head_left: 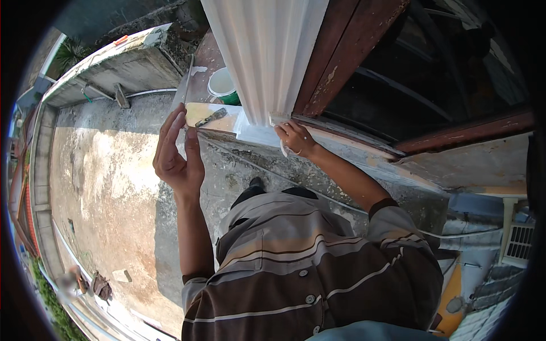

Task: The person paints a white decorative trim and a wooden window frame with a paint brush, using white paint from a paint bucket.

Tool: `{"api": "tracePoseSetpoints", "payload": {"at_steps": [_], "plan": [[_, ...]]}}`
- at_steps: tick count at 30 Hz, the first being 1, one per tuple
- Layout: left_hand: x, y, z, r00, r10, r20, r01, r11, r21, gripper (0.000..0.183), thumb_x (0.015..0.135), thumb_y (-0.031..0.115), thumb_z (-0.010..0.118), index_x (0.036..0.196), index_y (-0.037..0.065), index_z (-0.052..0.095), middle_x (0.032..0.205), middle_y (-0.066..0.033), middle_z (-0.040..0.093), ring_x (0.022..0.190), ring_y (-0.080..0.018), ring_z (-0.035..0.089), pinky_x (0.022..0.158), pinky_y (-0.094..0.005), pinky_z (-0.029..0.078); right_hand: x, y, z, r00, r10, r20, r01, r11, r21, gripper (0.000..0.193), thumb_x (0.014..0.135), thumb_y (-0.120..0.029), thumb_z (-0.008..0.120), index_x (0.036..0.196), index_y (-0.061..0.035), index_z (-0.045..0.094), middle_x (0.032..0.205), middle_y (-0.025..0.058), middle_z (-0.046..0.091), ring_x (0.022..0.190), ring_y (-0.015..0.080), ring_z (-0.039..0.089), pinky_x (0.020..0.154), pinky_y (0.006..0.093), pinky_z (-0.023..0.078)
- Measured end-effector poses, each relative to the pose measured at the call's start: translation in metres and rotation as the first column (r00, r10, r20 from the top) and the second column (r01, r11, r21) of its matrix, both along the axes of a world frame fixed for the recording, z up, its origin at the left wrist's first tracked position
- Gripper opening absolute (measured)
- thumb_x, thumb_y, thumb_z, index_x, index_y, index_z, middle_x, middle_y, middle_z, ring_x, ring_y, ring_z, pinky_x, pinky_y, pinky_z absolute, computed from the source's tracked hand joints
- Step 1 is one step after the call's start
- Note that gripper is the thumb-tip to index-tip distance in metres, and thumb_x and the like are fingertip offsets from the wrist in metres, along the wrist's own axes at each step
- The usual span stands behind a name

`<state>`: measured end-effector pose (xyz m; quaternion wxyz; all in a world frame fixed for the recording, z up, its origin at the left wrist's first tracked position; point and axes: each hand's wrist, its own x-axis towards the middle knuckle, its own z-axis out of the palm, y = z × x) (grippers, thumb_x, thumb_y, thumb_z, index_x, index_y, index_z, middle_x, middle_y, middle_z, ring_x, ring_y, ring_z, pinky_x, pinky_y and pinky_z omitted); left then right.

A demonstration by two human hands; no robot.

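Note:
Fingers of my right hand are closed around a small paintbrush with a pale handle. Its bristle end is at the foot of the white fluted column, beside the dark wooden frame. My left hand is raised on the left, thumb and fingers pinching what looks like a thin, flat grey sheet, seen nearly edge-on. Just right of that hand, a dark-patterned, flat-bladed tool lies on the paint-marked ledge. Behind it stands a green and white bucket; its contents cannot be made out.
On the right, a dark window sits in a worn brown wooden frame. A low concrete wall bounds the sunlit, stained floor. Far at lower left, another person is near a dark bundle.

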<state>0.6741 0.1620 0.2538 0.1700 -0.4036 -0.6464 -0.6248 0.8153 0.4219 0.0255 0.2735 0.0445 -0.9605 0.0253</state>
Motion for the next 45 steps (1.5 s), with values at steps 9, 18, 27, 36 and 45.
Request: {"api": "tracePoseSetpoints", "payload": {"at_steps": [9,18,27,36,45], "plan": [[-0.004,-0.005,-0.014,0.996,-0.006,-0.092,-0.013,0.979,-0.205,0.029,0.098,0.003,0.063,0.125,-0.005,0.066,0.129,-0.0213,0.067,0.122,-0.0286,0.064,0.098,-0.0406,0.053,-0.021,0.047,0.047,0.987,0.100,0.128,-0.061,0.957,-0.283,0.039,0.076,-0.003,0.070,0.115,-0.0078,0.067,0.116,0.0123,0.068,0.106,0.0318,0.065,0.088,0.0415,0.056],[-0.008,0.023,-0.018,0.995,-0.087,-0.046,0.082,0.992,-0.093,0.029,0.097,0.001,0.064,0.125,-0.004,0.067,0.128,-0.0212,0.068,0.118,-0.0267,0.066,0.098,-0.0390,0.054,-0.005,0.031,0.297,0.753,0.178,-0.634,-0.006,0.965,0.264,0.033,0.074,-0.004,0.076,0.106,-0.0075,0.072,0.118,0.0156,0.066,0.103,0.0330,0.065,0.085,0.0432,0.058],[-0.018,-0.011,-0.026,0.999,-0.041,-0.018,0.037,0.984,-0.172,0.030,0.091,-0.007,0.063,0.121,-0.003,0.070,0.123,-0.0213,0.071,0.117,-0.0301,0.068,0.100,-0.0388,0.052,-0.002,-0.018,-0.022,0.996,-0.080,0.036,0.083,0.990,-0.114,0.008,0.079,-0.010,0.066,0.086,-0.0065,0.064,0.118,0.0183,0.061,0.116,0.0346,0.057,0.099,0.0465,0.048],[-0.041,-0.029,-0.040,1.000,0.005,0.003,-0.004,0.967,-0.253,0.027,0.093,-0.006,0.064,0.119,-0.003,0.070,0.122,-0.0212,0.071,0.117,-0.0303,0.068,0.098,-0.0390,0.054,-0.009,0.024,-0.001,0.989,0.015,0.147,0.029,0.955,-0.295,0.029,0.071,0.000,0.073,0.099,-0.0097,0.071,0.120,0.0090,0.065,0.111,0.0296,0.060,0.093,0.0402,0.053],[-0.048,-0.028,-0.048,0.998,-0.025,0.049,0.034,0.981,-0.190,0.029,0.092,-0.005,0.065,0.119,-0.001,0.071,0.122,-0.0190,0.071,0.117,-0.0288,0.068,0.099,-0.0386,0.053,0.006,-0.007,0.168,0.942,0.037,-0.333,-0.099,0.980,-0.173,0.040,0.063,0.000,0.081,0.102,-0.0087,0.075,0.115,0.0174,0.067,0.097,0.0327,0.065,0.076,0.0381,0.059]]}}
